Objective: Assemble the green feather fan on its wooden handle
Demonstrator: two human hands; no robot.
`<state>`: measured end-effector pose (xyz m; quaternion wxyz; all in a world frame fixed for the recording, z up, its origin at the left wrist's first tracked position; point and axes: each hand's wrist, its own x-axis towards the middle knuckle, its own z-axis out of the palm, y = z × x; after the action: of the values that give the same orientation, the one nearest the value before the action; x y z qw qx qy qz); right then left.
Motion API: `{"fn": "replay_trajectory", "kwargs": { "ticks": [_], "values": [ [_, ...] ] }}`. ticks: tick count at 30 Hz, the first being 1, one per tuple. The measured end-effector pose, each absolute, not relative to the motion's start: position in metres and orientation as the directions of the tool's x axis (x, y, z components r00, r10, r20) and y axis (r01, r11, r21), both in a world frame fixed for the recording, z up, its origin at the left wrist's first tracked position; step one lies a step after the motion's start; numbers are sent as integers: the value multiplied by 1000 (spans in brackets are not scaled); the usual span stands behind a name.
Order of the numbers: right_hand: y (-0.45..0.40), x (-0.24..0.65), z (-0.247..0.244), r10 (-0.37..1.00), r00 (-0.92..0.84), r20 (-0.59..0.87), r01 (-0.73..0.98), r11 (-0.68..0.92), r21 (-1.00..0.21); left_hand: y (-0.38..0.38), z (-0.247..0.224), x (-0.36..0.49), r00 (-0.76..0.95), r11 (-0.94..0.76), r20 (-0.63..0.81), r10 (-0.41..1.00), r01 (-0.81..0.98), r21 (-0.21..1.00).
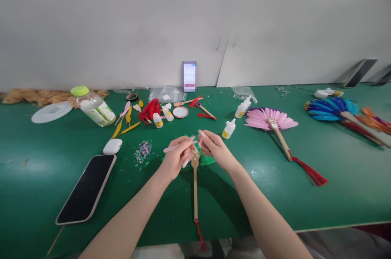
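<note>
My left hand (177, 155) is closed around a slim pink stick-like tool (170, 149), whose tip points right toward my other hand. My right hand (211, 145) is pinched at the tool's tip; whatever lies between its fingers is too small to make out. Beneath both hands lies a green feather fan (209, 159), partly covered by them. Its wooden handle (196, 189) runs toward me and ends in a red tassel (200, 236). A small heap of purple and white chips (143, 151) sits left of my left hand.
White glue bottles (229, 128) stand beyond my right hand. A pink feather fan (269, 119) and a blue one (331, 108) lie to the right. At left are a phone (87, 189), a white case (113, 146) and a green-lidded jar (96, 108). A grey partition (122, 35) closes the back.
</note>
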<state>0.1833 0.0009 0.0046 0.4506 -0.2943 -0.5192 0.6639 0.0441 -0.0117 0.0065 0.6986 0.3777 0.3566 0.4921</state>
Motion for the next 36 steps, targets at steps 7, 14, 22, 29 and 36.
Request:
{"fn": "replay_trajectory", "kwargs": {
  "ticks": [7,14,22,29,36],
  "values": [
    [1,183,6,927,-372,58,-238,-35,-971,-12,10,44,253,202,-124,959,-311,929],
    [0,182,5,935,-348,62,-220,-17,-975,-12,12,44,238,177,-119,964,-240,954],
    [3,183,6,951,-307,41,-241,-36,-970,-17,10,45,286,155,-97,953,-185,970],
    [5,189,10,955,-294,28,-275,-57,-960,-17,11,42,201,34,-24,979,-46,998],
    [6,189,4,955,-295,28,-233,-43,-971,-23,19,41,144,-291,258,955,295,910]
  ]
}}
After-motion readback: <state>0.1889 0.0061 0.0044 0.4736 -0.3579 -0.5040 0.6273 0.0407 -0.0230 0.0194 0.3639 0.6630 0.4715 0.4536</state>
